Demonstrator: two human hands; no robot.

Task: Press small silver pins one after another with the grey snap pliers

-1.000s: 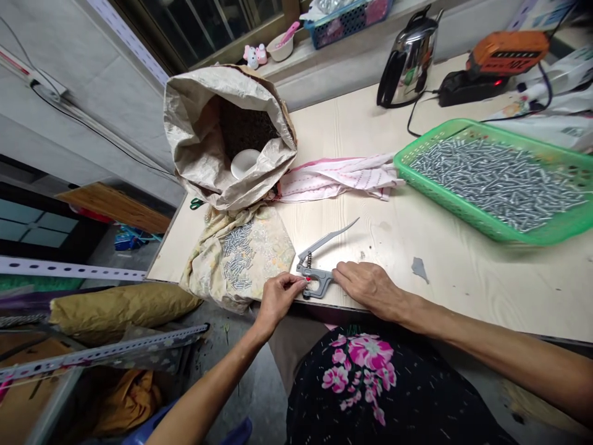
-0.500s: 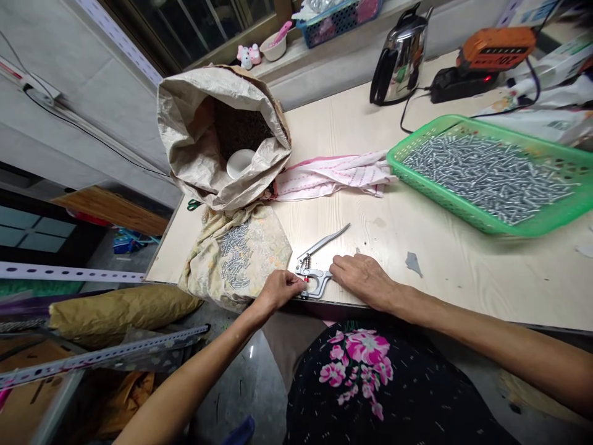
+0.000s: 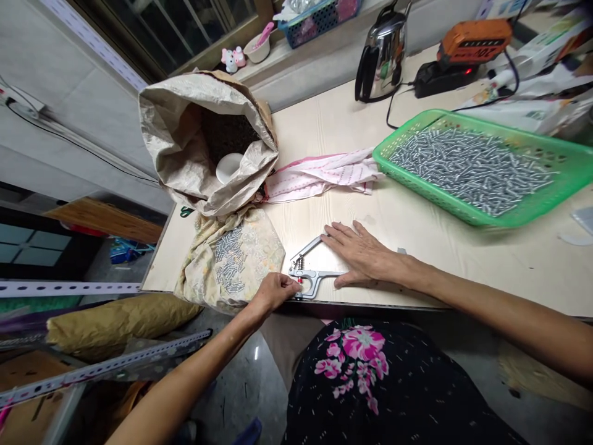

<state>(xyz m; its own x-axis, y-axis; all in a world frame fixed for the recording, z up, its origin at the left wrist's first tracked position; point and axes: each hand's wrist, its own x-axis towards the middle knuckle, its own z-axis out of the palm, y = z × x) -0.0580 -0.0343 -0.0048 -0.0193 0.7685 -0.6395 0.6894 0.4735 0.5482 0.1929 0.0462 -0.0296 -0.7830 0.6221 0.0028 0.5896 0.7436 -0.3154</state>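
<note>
Near the table's front edge lie silver snap-fastener pliers point(image 3: 315, 277) with a spring and a red tip at the jaw. My left hand point(image 3: 274, 290) pinches at that jaw, its fingers closed; whatever they hold is too small and hidden to make out. My right hand point(image 3: 364, 253) lies over the ends of the spread handles, fingers outstretched and apart, not wrapped round them. Left of the pliers, small metal pins point(image 3: 230, 259) are heaped on a patterned yellowish cloth point(image 3: 264, 238). A green plastic basket point(image 3: 428, 201) at the right holds many similar, longer-looking metal pieces.
A large woven sack point(image 3: 171, 154) stands open at the back left, a white bowl point(image 3: 229, 167) in its mouth. Behind the pliers lies a pink-white towel point(image 3: 319, 176). A kettle point(image 3: 382, 55) and an orange battery point(image 3: 477, 40) on its charger stand at the back.
My right hand has risen from beside the pliers' lower handle, opened its fingers and spread across both handles. The upper handle sits lower. My left hand stays at the jaw. The view has shifted slightly.
</note>
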